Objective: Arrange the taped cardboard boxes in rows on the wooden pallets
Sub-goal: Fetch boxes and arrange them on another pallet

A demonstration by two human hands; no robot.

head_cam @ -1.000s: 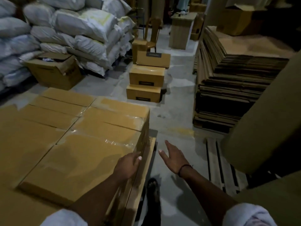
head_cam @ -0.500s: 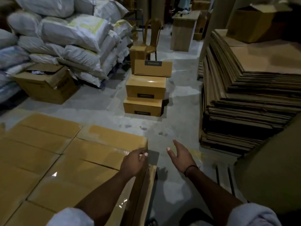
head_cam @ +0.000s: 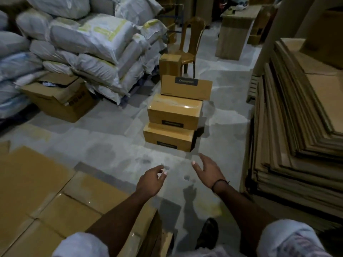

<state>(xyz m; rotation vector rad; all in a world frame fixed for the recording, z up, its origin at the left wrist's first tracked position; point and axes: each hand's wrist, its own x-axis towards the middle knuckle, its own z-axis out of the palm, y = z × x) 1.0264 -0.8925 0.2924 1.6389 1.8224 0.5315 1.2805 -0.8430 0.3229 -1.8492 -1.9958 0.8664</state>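
Observation:
Taped cardboard boxes [head_cam: 55, 206] lie in rows at the lower left, their tops glossy with tape, on a wooden pallet whose edge [head_cam: 167, 238] shows at the bottom. Ahead on the floor stands a stack of three taped boxes [head_cam: 174, 115] with dark labels, and a further box [head_cam: 169, 64] behind it. My left hand [head_cam: 151, 179] hovers past the pallet rows' corner, fingers loosely curled, holding nothing. My right hand [head_cam: 207, 170] is stretched forward with fingers spread, empty, a dark band on its wrist. Both hands are short of the stack.
White sacks [head_cam: 89, 43] are piled at the left, with an open carton [head_cam: 59, 97] in front. A tall pile of flat cardboard sheets [head_cam: 297, 127] fills the right. A chair [head_cam: 191, 41] and a wooden desk [head_cam: 235, 32] stand beyond. My shoe [head_cam: 207, 232] is on the grey floor.
My left hand has lifted off the corner of the palletised box. The view has moved forward and up, bringing the floor stack closer. Both hands reach ahead.

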